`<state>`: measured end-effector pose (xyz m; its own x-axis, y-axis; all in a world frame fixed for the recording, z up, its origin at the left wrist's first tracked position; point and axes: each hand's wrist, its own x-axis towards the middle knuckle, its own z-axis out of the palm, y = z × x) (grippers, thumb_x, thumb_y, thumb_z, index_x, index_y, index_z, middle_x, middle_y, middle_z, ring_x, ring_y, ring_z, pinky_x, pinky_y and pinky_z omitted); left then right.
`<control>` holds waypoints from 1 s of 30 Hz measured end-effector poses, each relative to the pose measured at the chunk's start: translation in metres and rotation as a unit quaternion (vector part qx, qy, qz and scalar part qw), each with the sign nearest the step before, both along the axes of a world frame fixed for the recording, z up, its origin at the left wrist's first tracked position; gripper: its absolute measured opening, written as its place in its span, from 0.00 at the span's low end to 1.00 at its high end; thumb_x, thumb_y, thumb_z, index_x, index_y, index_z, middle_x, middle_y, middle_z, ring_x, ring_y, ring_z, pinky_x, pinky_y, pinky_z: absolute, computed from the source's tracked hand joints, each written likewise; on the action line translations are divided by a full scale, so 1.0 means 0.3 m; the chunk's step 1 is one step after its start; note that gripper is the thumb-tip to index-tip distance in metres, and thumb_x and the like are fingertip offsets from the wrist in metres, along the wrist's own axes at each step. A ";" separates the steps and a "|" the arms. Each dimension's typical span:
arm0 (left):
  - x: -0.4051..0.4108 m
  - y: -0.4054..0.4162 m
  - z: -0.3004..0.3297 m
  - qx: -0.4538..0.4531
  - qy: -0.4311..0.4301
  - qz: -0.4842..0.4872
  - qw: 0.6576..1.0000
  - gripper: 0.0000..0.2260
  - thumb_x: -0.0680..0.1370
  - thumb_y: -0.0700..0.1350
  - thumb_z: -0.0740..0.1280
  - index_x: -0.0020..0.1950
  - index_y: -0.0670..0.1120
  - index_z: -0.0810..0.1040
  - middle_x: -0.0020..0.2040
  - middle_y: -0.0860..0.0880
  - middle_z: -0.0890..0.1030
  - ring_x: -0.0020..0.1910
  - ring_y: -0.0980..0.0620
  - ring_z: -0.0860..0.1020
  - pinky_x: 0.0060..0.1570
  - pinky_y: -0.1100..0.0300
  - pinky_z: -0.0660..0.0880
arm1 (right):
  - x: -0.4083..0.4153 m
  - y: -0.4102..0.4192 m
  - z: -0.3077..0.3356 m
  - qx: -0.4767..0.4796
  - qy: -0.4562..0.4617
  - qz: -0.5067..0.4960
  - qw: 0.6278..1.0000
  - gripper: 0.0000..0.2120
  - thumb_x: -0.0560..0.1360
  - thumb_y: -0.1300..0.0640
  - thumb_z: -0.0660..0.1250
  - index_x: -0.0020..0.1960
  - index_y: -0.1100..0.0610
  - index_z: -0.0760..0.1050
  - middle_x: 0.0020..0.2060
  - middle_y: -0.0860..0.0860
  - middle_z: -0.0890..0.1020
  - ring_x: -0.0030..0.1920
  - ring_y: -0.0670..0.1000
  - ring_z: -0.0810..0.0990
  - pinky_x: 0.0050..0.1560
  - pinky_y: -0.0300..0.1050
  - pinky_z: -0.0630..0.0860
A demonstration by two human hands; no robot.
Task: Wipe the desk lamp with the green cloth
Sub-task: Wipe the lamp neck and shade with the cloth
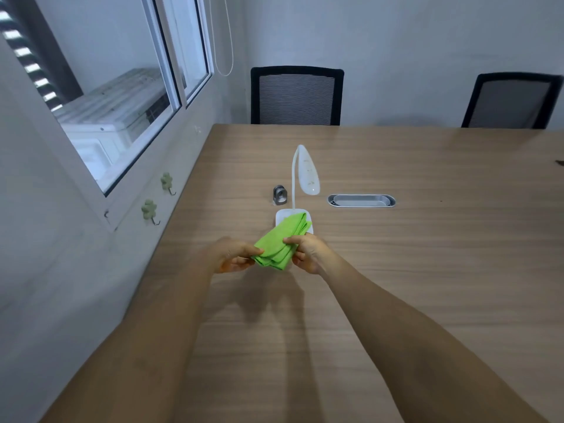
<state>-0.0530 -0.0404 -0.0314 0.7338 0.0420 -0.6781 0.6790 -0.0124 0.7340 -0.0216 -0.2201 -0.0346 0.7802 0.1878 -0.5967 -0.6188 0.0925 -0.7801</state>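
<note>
Both hands, left hand (235, 254) and right hand (308, 251), pinch the folded green cloth (282, 241) above the desk (427, 270) toward its left edge, its far end overlapping the white lamp (308, 175) base; risk: a hard wipe could tip the light lamp.

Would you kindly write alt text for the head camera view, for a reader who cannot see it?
Both hands, left hand and right hand, hold a folded green cloth over a wooden table, just in front of a white desk lamp. Two black chairs stand at the far side.
</note>
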 end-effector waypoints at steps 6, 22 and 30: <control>0.054 -0.027 0.113 0.107 -0.048 -0.019 0.993 0.21 0.74 0.55 0.68 0.64 0.48 0.72 0.58 0.48 0.77 0.54 0.50 0.78 0.58 0.54 0.75 | 0.028 -0.157 0.064 -0.107 -0.045 -0.137 0.984 0.06 0.67 0.65 0.68 0.43 0.64 0.75 0.40 0.60 0.80 0.41 0.58 0.80 0.51 0.59 0.80; 0.335 -0.197 0.472 0.061 -0.246 -0.041 0.967 0.23 0.77 0.55 0.63 0.72 0.52 0.67 0.75 0.53 0.65 0.69 0.50 0.68 0.62 0.52 0.70 | 0.079 -0.313 0.489 -0.359 -0.515 0.045 0.777 0.26 0.73 0.70 0.56 0.66 0.50 0.73 0.54 0.53 0.83 0.50 0.53 0.79 0.50 0.38 0.71; 0.360 -0.193 0.444 0.079 -0.259 -0.061 0.961 0.16 0.77 0.47 0.66 0.64 0.50 0.75 0.60 0.52 0.75 0.65 0.52 0.72 0.67 0.51 0.69 | 0.122 -0.229 0.497 -0.408 -0.580 0.097 0.698 0.26 0.71 0.71 0.57 0.64 0.55 0.76 0.61 0.53 0.81 0.62 0.54 0.78 0.60 0.37 0.69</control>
<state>0.0552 -0.0984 0.1019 0.9772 0.0069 -0.2124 0.2092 -0.2068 0.9557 0.0149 -0.2889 0.1146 0.8344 0.3241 0.4458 0.5345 -0.6735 -0.5106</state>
